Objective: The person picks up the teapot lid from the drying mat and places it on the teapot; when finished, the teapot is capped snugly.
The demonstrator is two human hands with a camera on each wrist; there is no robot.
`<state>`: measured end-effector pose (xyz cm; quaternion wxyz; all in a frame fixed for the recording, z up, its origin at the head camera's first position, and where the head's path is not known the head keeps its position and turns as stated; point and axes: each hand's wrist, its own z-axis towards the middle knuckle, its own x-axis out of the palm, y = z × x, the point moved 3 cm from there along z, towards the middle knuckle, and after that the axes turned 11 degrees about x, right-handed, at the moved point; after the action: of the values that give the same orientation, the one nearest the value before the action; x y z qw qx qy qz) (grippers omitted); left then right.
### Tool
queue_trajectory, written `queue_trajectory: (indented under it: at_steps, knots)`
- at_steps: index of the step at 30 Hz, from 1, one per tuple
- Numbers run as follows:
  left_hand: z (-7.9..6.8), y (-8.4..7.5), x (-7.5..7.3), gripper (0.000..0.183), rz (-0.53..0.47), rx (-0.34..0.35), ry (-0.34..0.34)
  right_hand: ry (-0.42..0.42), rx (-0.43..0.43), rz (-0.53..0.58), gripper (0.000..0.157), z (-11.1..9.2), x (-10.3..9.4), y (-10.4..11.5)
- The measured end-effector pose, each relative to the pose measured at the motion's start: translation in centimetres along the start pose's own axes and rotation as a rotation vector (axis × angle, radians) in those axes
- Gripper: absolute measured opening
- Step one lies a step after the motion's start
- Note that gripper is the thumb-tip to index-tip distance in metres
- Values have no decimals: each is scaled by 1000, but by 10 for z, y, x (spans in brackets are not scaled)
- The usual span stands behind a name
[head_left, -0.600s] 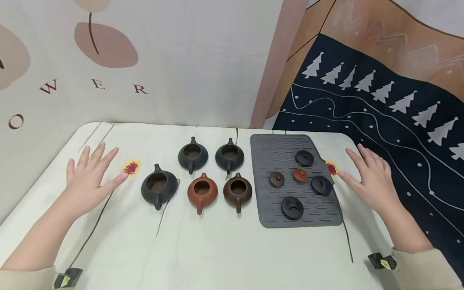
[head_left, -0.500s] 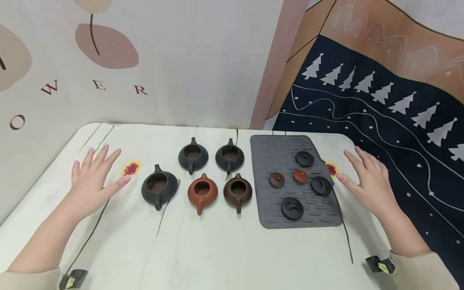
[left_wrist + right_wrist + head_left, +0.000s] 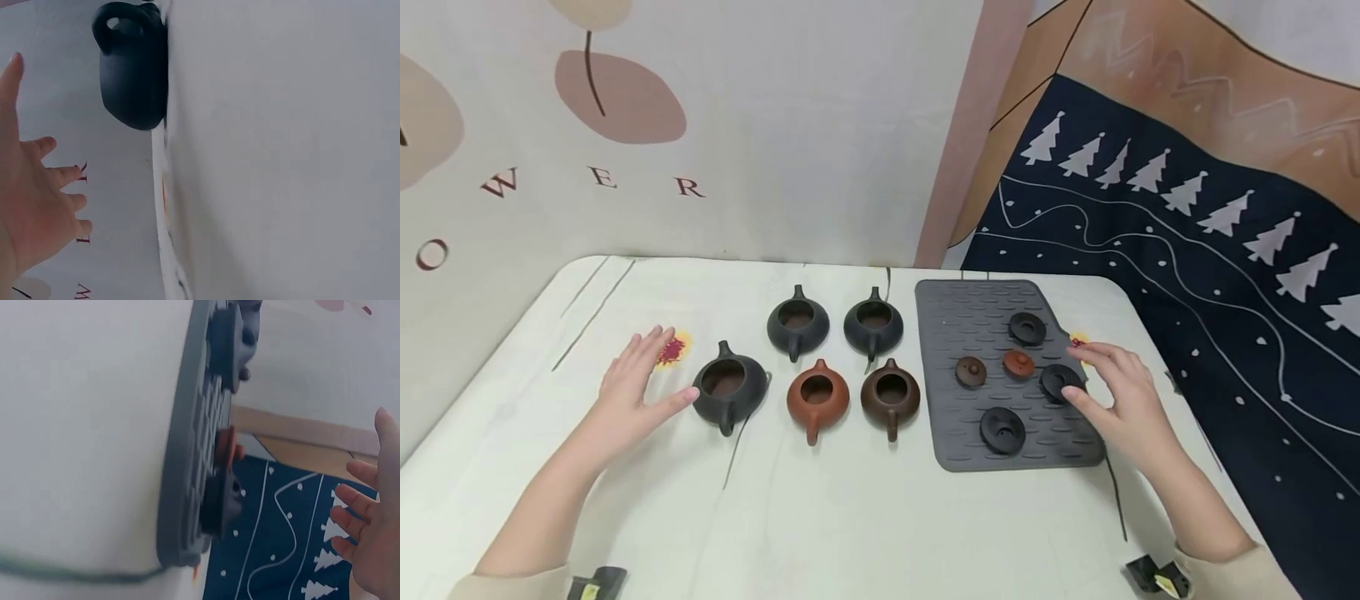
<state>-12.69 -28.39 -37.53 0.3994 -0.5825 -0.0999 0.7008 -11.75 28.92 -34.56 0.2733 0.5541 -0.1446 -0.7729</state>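
Note:
My left hand (image 3: 636, 387), fingers extended and thumb spread, is beside the large black teapot (image 3: 728, 387); the left wrist view shows a gap between the hand and the teapot (image 3: 132, 87). Over the right edge of a grey ridged mat (image 3: 943, 333), my right hand (image 3: 1123, 404) hovers with fingers loosely bent, nearest a black lid (image 3: 1062, 383). The right wrist view shows this hand (image 3: 375, 531) holding nothing. Also on the mat lie two more black lids, an orange-brown lid (image 3: 1018, 363) and a dark brown lid (image 3: 972, 372).
Two smaller black teapots (image 3: 797, 325) stand at the back. In front of them are a reddish teapot (image 3: 817, 402) and a dark brown teapot (image 3: 891, 400). All the teapots are uncovered. A white cloth (image 3: 850, 517) covers the table, and a printed curtain (image 3: 820, 125) hangs behind.
Both hands have moved inward: the left one right toward the large black teapot, the right one left and down toward the black lid at the mat's edge. Teapots and lids stay put.

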Motion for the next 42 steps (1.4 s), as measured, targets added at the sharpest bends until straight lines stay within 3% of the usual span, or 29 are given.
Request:
queue_trajectory:
  at_steps: [7,14,26,42]
  knots:
    - [-4,1,7,91,-175,-107,44,48,10,62,36,-8,17,6]
    - [-7,7,17,96,-232,-201,80,104,8,88,32,-13,34,8]
    - [-13,18,32,101,-331,-189,80,230,55,167,22,-17,54,7]
    - [-13,22,40,98,-294,-213,104,302,79,214,18,-18,72,-3]
